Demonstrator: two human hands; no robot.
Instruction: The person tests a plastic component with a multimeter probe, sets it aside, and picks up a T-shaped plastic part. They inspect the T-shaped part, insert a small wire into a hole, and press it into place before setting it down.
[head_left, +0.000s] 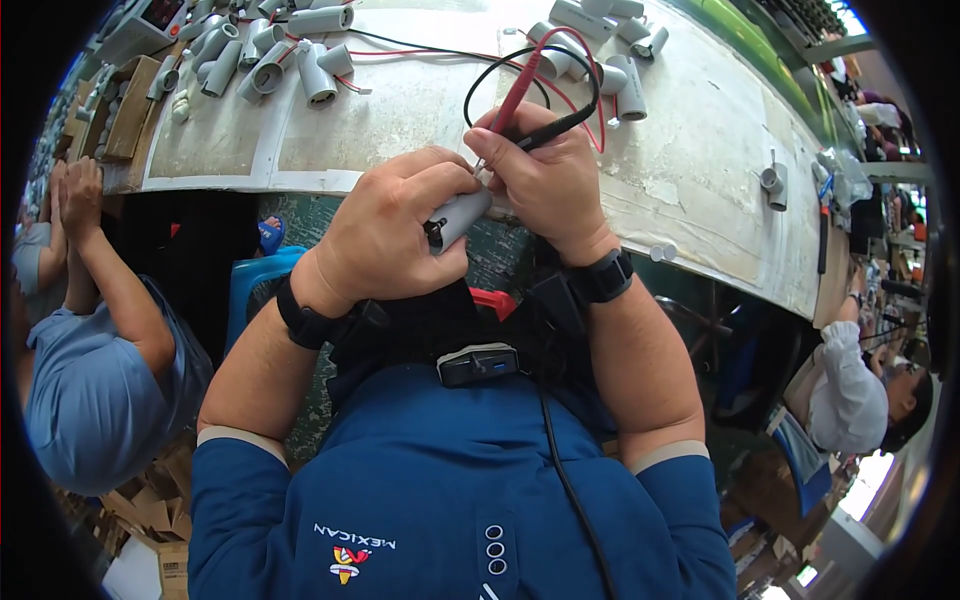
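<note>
My left hand point(385, 225) is closed around a grey cylindrical housing point(460, 221), tilted, with its dark opening facing toward me. My right hand point(545, 180) pinches a red test probe point(514, 97) and a black test probe point(560, 126) together. Their tips reach down to the end of the housing by my left fingertips, where a small pale part shows; whether they touch it is too small to tell. Red and black leads loop above my right hand and run left across the table point(400, 110).
Several grey housings point(318, 80) with wires lie at the far left, and more point(628, 85) at the far right. A cardboard box point(130, 105) stands on the left. One grey part point(775, 185) sits near the right end. Co-workers sit on both sides.
</note>
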